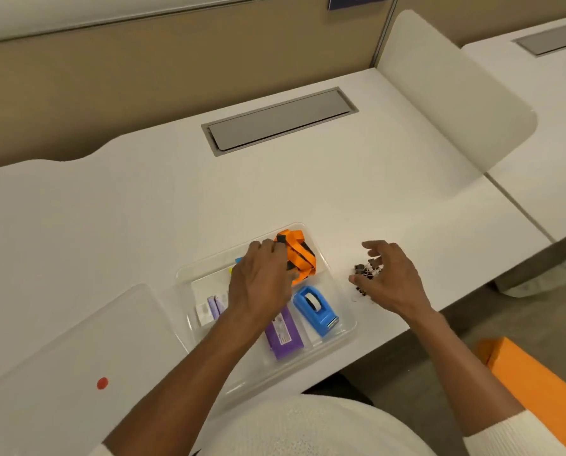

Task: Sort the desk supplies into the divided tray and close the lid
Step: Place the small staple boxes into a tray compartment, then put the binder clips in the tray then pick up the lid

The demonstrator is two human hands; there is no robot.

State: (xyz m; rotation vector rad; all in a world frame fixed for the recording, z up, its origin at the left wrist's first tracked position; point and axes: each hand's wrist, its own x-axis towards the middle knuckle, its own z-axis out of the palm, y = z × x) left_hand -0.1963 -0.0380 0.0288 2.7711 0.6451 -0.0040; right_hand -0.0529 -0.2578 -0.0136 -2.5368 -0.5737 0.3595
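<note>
A clear divided tray (pixel 347 327) lies on the white desk near its front edge. An orange and black lanyard (pixel 299 255) fills its far right compartment, and my left hand (pixel 262 281) rests on it, fingers pressing its left side. A blue tape dispenser (pixel 314 309) sits in the near right compartment, a purple box (pixel 283 337) beside it, and small white and purple items (pixel 211 309) further left. Right of the tray, several black binder clips (pixel 365 273) lie on the desk under my right hand (pixel 390 278), whose fingers curl around them. The clear lid (pixel 77 343) with a red dot lies left of the tray.
A grey cable hatch (pixel 280 121) is set into the desk further back. A white curved divider panel (pixel 453 103) stands at the right, a tan partition behind. The desk's front edge runs just right of the clips; an orange object (pixel 535 386) sits below it.
</note>
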